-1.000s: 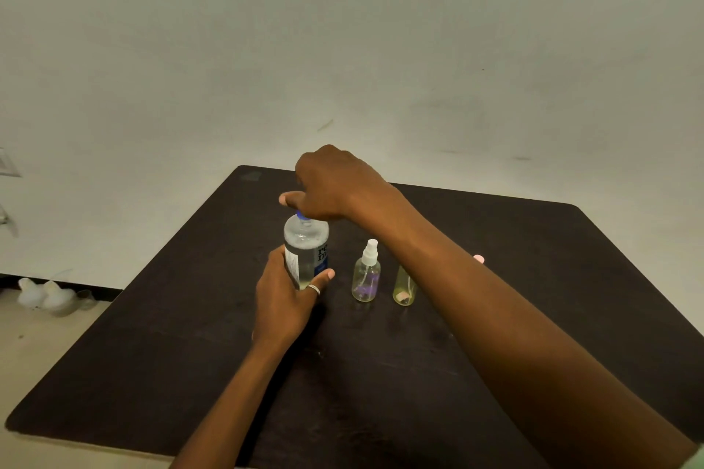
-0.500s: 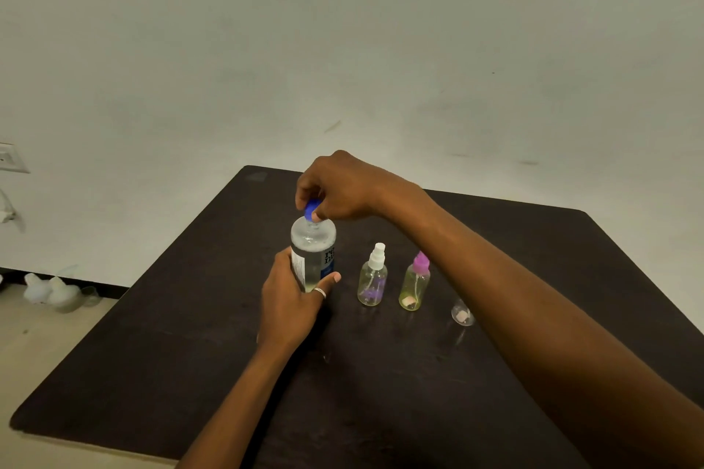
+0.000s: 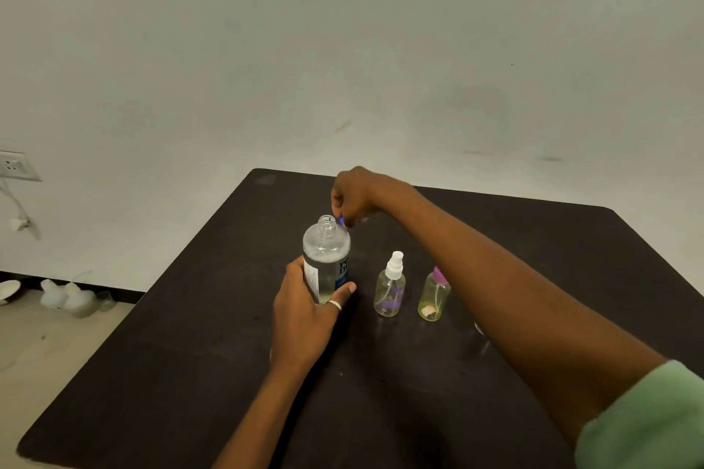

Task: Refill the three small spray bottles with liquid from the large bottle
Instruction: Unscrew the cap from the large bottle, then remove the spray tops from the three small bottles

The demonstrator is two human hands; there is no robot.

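Clear plastic with a blue-and-white label, the large bottle [image 3: 326,259] stands upright near the middle of the dark counter [image 3: 198,354], a little toward its far edge. Its threaded neck is bare and open at the top, and clear liquid shows through the body.

The left hand [image 3: 304,320] grips the lower half of the large bottle from the near side. Its fingers wrap round the left of the label and the thumb presses across the front. A silver ring [image 3: 335,304] sits on the thumb.

The right hand [image 3: 356,196] reaches in from the near right corner. It hovers just beyond and to the right of the open neck, with its fingers curled down and pinching a small blue cap [image 3: 341,220]. Only a sliver of the cap shows below the fingertips, close beside the neck but off it.

Toward the right edge from the large bottle, two small spray bottles stand upright in a row, apart from each other and from the large one. The first is the white-topped spray bottle [image 3: 389,291], of clear, faintly yellow plastic with a purple mark low down. The next is the purple-topped spray bottle [image 3: 434,297], whose right side is hidden behind the right forearm. Further right, a pale sliver [image 3: 478,327] peeks out at the forearm's edge, too little to tell what it is.

A light green sleeve [image 3: 647,423] covers the right upper arm at the near right. Off the counter's left edge, a wall socket [image 3: 13,165] sits on the pale wall, and some white containers [image 3: 64,295] lie on the floor by the skirting.
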